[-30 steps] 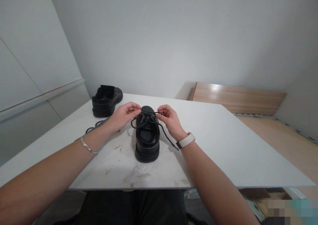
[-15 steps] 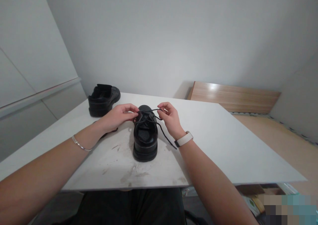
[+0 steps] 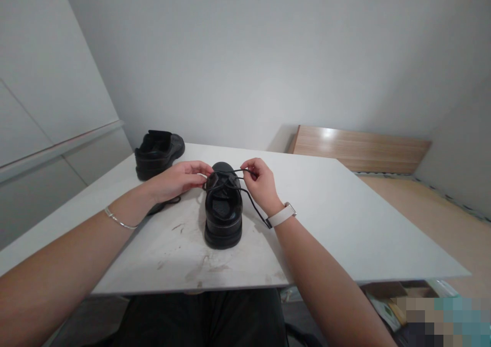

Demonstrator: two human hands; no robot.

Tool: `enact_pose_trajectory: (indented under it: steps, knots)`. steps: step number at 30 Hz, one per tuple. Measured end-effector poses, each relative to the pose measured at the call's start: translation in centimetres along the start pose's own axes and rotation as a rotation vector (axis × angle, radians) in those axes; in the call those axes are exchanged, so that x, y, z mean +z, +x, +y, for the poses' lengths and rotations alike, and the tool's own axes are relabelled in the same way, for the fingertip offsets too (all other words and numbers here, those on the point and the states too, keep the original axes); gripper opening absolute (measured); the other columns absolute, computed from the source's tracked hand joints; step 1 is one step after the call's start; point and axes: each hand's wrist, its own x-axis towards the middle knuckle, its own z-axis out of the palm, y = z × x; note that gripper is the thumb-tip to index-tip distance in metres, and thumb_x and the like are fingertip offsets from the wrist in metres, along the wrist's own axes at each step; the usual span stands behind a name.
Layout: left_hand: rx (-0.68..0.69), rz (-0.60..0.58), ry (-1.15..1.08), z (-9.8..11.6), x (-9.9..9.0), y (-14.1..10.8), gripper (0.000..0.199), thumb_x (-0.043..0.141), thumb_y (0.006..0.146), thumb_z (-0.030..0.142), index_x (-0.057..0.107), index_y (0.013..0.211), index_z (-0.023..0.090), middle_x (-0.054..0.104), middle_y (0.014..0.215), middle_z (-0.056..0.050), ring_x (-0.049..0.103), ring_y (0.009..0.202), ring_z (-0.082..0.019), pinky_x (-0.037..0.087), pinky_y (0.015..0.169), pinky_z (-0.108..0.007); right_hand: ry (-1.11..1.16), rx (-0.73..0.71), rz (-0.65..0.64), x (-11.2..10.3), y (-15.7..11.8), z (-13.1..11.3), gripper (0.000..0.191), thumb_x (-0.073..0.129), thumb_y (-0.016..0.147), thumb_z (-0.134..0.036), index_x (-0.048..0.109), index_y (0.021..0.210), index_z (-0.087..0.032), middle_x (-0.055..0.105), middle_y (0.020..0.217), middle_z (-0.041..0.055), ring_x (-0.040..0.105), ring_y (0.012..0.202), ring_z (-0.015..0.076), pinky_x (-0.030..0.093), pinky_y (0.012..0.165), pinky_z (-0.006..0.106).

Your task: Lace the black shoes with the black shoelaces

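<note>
Left hand (image 3: pixel 178 179): fingers partly bent, thumb a little apart from the index finger, tips at the left side of the near shoe's lacing; whether they have hold of a lace cannot be told. Right hand (image 3: pixel 261 181): thumb and fingers pinched together on a black lace (image 3: pixel 241 170), drawn in a line from the shoe's lacing to the right.

Black shoe (image 3: pixel 223 229), one: upright near the middle of the surface, between the hands, heel to the near side, toe to the far side. A further lace length (image 3: pixel 254 207) runs from it to the right, reaching the right wrist.

Bracelet (image 3: pixel 118 221), silver-coloured, on the left wrist. Watch (image 3: pixel 283 215), pale strap, on the right wrist.

Dark item with a cord (image 3: pixel 164 204), mostly hidden behind the left forearm; kind not discernible.

Second black shoe (image 3: pixel 155 158): upright, far left of the surface, toe to the far right.

Surface (image 3: pixel 337 234): white, with brownish marks (image 3: pixel 210 268) at its near part.

Dark trousers (image 3: pixel 199 319), below the near edge. Wood-grain panel (image 3: pixel 360 145), far right, beyond the surface. Pale wall (image 3: pixel 268 55), far side.
</note>
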Motion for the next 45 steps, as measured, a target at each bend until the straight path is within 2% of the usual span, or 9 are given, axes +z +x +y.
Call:
enact_pose_trajectory:
  steps: [7,14,17,19,23,35,38,42,45]
  knots:
    - [0.129,0.115,0.318,-0.2,0.6,-0.1,0.026,0.071,0.075,0.042,0.067,0.082,0.017,0.062,0.072,-0.001,0.054,0.067,-0.015,0.043,0.063,-0.026,0.014,0.059,0.187,-0.1,0.1,0.4,0.019,0.055,0.076,-0.016,0.060,0.094,-0.019,0.054,0.080,-0.0002,0.051,0.072,0.0137,0.042,0.068,0.029]
    - [0.227,0.113,0.357,-0.3,0.8,0.0,0.029,0.071,0.077,0.043,0.064,0.089,0.017,0.066,0.079,-0.003,0.060,0.075,-0.017,0.046,0.070,-0.028,0.451,0.264,0.260,0.3,0.7,-0.5,0.014,0.057,0.084,-0.029,0.055,0.094,-0.019,0.064,0.074,-0.0007,0.064,0.071,0.0127,0.051,0.070,0.028]
    - [0.262,0.120,0.402,-0.5,0.7,0.2,0.029,0.069,0.078,0.044,0.063,0.088,0.018,0.065,0.079,-0.003,0.060,0.075,-0.017,0.046,0.069,-0.029,0.594,0.361,0.299,0.1,0.9,-1.2,0.013,0.052,0.089,-0.030,0.055,0.091,-0.018,0.060,0.063,-0.0031,0.060,0.059,0.0108,0.050,0.060,0.025]
    - [0.295,0.155,0.417,-0.6,0.7,0.2,0.027,0.067,0.081,0.044,0.063,0.088,0.018,0.065,0.081,-0.003,0.060,0.077,-0.018,0.047,0.071,-0.029,0.650,0.398,0.300,-0.2,1.0,-1.6,0.015,0.051,0.091,-0.033,0.055,0.088,-0.018,0.051,0.056,-0.0069,0.046,0.045,0.0070,0.039,0.046,0.020]
    - [0.330,0.190,0.357,-0.5,0.9,0.1,0.025,0.064,0.084,0.042,0.060,0.091,0.019,0.066,0.086,-0.003,0.062,0.083,-0.019,0.047,0.077,-0.030,0.675,0.418,0.325,-0.7,1.2,-2.2,0.026,0.055,0.092,-0.043,0.056,0.084,-0.018,0.038,0.050,-0.0103,0.022,0.039,0.0035,0.013,0.037,0.017]
    - [0.271,0.278,-0.138,-0.4,0.4,0.6,0.036,0.078,0.063,0.026,0.055,0.089,0.018,0.057,0.080,0.002,0.058,0.068,-0.013,0.046,0.068,-0.029,0.738,0.429,0.428,-1.2,1.2,-2.1,0.036,0.047,0.096,-0.051,0.054,0.083,-0.019,0.032,0.049,-0.0100,0.018,0.039,0.0042,0.010,0.039,0.018]
    - [0.321,0.385,0.072,-0.2,-0.1,0.3,0.030,0.075,0.066,0.029,0.056,0.087,0.018,0.055,0.078,0.001,0.049,0.061,-0.011,0.039,0.060,-0.026,0.730,0.428,0.432,-1.2,1.2,-2.1,0.037,0.048,0.095,-0.054,0.053,0.083,-0.019,0.031,0.049,-0.0100,0.017,0.039,0.0044,0.010,0.039,0.018]
    - [0.464,0.581,0.710,-0.2,-0.8,-0.1,0.014,0.065,0.076,0.026,0.063,0.089,0.020,0.058,0.082,-0.002,0.050,0.070,-0.016,0.041,0.069,-0.029,0.719,0.433,0.428,-1.2,1.3,-2.0,0.040,0.048,0.094,-0.058,0.053,0.083,-0.020,0.031,0.049,-0.0101,0.017,0.039,0.0044,0.010,0.039,0.018]
    - [0.546,0.651,0.895,-0.1,-1.3,-0.3,0.017,0.059,0.077,0.017,0.066,0.093,0.021,0.057,0.092,-0.003,0.051,0.075,-0.017,0.041,0.072,-0.029,0.721,0.432,0.435,-1.3,1.3,-2.0,0.041,0.049,0.093,-0.059,0.052,0.082,-0.020,0.030,0.049,-0.0104,0.017,0.038,0.0044,0.010,0.039,0.018]
